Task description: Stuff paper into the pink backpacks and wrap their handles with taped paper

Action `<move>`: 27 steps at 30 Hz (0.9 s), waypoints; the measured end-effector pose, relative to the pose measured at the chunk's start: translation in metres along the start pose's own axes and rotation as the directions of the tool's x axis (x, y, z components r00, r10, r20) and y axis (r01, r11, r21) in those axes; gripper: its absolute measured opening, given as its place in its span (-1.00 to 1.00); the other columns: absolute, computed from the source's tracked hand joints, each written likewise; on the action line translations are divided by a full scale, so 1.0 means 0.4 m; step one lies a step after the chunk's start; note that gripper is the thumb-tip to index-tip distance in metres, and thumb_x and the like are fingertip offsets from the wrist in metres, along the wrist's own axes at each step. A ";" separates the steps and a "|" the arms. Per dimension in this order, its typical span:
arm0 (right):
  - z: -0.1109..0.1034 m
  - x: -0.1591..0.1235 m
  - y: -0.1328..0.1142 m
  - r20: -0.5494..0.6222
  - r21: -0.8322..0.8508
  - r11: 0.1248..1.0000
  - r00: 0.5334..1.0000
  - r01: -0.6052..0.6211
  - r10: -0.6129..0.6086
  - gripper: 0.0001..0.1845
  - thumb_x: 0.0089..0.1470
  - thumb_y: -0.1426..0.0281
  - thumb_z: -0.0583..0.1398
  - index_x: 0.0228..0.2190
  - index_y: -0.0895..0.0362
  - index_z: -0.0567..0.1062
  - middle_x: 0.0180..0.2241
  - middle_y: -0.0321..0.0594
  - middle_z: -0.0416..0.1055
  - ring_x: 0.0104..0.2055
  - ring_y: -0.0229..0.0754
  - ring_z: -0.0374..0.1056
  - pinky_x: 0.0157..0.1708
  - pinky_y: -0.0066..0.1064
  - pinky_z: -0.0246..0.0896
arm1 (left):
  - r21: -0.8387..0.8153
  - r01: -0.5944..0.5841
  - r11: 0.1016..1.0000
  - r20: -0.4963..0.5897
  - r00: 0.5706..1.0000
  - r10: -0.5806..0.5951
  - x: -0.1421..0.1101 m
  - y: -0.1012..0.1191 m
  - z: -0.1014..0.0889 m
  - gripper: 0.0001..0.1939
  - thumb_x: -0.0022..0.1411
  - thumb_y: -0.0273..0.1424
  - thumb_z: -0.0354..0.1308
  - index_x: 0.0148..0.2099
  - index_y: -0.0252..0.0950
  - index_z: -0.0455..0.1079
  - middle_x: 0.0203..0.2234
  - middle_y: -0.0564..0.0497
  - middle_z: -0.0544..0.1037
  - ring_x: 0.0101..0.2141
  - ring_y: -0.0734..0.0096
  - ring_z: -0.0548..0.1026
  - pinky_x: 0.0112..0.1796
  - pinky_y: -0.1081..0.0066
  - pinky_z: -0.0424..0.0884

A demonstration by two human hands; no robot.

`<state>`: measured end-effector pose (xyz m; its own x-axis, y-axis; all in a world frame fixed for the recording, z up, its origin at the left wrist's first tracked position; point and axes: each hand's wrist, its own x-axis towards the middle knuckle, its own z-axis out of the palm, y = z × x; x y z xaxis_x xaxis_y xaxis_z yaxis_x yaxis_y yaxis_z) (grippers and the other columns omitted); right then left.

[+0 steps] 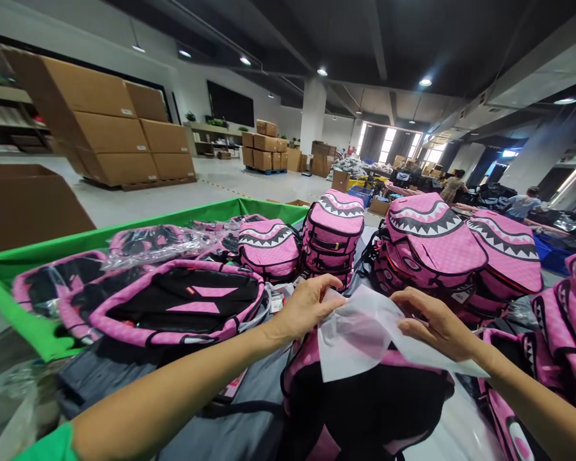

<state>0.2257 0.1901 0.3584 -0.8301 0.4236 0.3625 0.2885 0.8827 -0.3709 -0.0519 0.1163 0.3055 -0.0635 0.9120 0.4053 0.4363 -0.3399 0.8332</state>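
Observation:
A thin white sheet of tissue-like paper (352, 342) stretches between my two hands, creased in the middle. My left hand (312, 301) pinches its left edge, thumb against fingers. On the other side my right hand (434, 320) grips the sheet with curled fingers, and part of the paper trails past the wrist. Directly beneath lies a pink and black backpack (365, 403), its black panel facing up and its top partly covered by the paper. Just beyond my hands stand pink backpacks with a shark-tooth print, among them a tall one (336, 224) and a wide one (432, 237).
To the left, a green-edged bin (24, 320) holds several pink and black bags, some in clear plastic. More pink bags (571, 320) are piled at the right. Stacked cartons (110, 121) stand beyond the bin. Two people (523, 203) are in the background at right.

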 end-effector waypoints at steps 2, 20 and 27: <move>0.009 -0.017 -0.004 0.006 -0.004 0.998 0.998 -0.055 0.055 -0.52 0.27 -0.06 0.10 -0.12 0.08 0.46 -0.29 -0.21 0.49 -0.31 -0.22 0.43 -0.29 -0.46 0.38 | 0.100 -0.164 0.981 -0.014 0.986 0.166 0.008 0.052 -0.038 -0.72 0.17 -0.31 0.29 -0.07 -0.26 0.50 -0.23 -0.01 0.52 -0.27 0.35 0.49 -0.22 0.38 0.44; 0.042 -0.180 -0.131 -0.138 -0.191 0.982 0.990 -0.016 -0.011 -0.79 0.23 0.27 0.24 -0.13 0.07 0.41 -0.24 -0.17 0.39 -0.26 -0.20 0.39 -0.30 -0.43 0.38 | -0.069 -0.219 0.973 0.035 0.974 0.222 -0.216 0.143 0.120 -0.77 0.37 -0.18 0.17 -0.03 -0.18 0.34 -0.22 0.02 0.43 -0.24 0.41 0.46 -0.24 0.47 0.44; 0.044 -0.269 -0.247 -0.030 -0.119 0.980 0.987 -0.161 0.159 -0.58 0.05 0.58 0.31 -0.06 0.12 0.38 -0.17 -0.14 0.42 -0.16 -0.19 0.39 -0.19 -0.44 0.39 | 0.012 -0.118 0.993 0.193 0.975 0.114 -0.288 0.162 0.080 -0.62 0.26 -0.01 0.22 -0.31 -0.24 0.42 -0.16 -0.10 0.44 -0.22 0.29 0.47 -0.33 0.46 0.46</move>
<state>0.2779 0.0536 0.3409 -0.7591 0.5644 0.3243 0.4734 0.8206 -0.3201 0.0124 -0.0035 0.3007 0.1608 0.8944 0.4173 0.4518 -0.4427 0.7745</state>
